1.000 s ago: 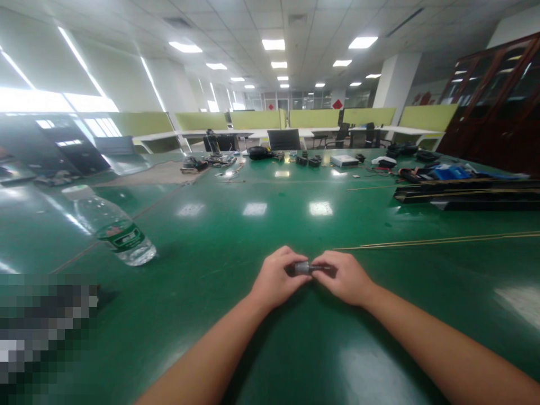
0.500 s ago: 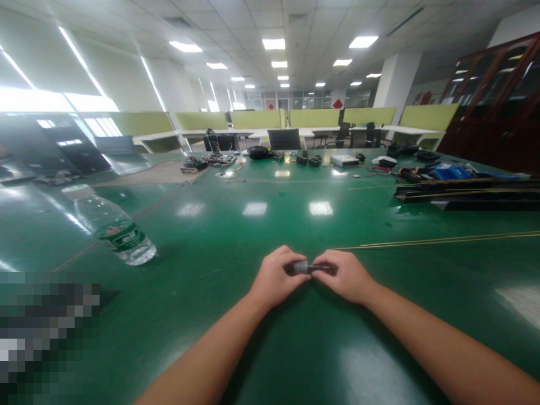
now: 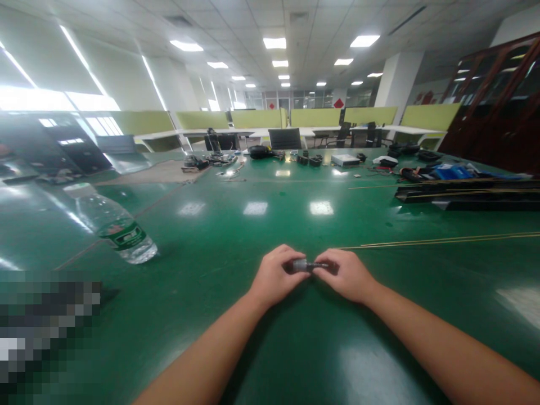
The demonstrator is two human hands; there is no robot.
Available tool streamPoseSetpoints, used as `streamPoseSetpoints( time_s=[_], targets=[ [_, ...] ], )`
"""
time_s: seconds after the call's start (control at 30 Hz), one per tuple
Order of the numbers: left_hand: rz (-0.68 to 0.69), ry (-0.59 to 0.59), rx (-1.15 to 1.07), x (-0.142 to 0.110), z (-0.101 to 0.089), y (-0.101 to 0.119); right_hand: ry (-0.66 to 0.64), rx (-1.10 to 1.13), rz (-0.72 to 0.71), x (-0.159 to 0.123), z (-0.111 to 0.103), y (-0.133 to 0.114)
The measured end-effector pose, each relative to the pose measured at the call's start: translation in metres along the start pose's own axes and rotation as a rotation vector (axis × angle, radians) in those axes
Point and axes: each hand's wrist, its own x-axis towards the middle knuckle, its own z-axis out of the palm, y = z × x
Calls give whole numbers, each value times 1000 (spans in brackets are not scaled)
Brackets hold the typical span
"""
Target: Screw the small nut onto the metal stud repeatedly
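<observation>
Both my hands meet low over the green table (image 3: pixel 261 337), a little in front of me. My left hand (image 3: pixel 274 277) is closed, its fingertips pinching the grey end of a small cylindrical part (image 3: pixel 302 265). My right hand (image 3: pixel 346 274) is closed too and pinches the dark, thinner end of the same part. The part lies level between the two hands. What kind of part it is cannot be made out.
A clear water bottle (image 3: pixel 113 226) stands at the left. Thin brass rods (image 3: pixel 439 240) lie to the right of my hands, with long black bars (image 3: pixel 468 194) beyond them. Small tools and parts (image 3: pixel 307 160) clutter the far edge. A blurred patch covers the lower left.
The hands and the small part have shifted very slightly up in view; the grip looks unchanged.
</observation>
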Motion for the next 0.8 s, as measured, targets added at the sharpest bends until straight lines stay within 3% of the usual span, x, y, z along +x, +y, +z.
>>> streamPoseSetpoints(
  time_s=[0.8],
  targets=[
    [-18,42,2,0,-2,-1,29,9,48,1,-1,3]
  ],
)
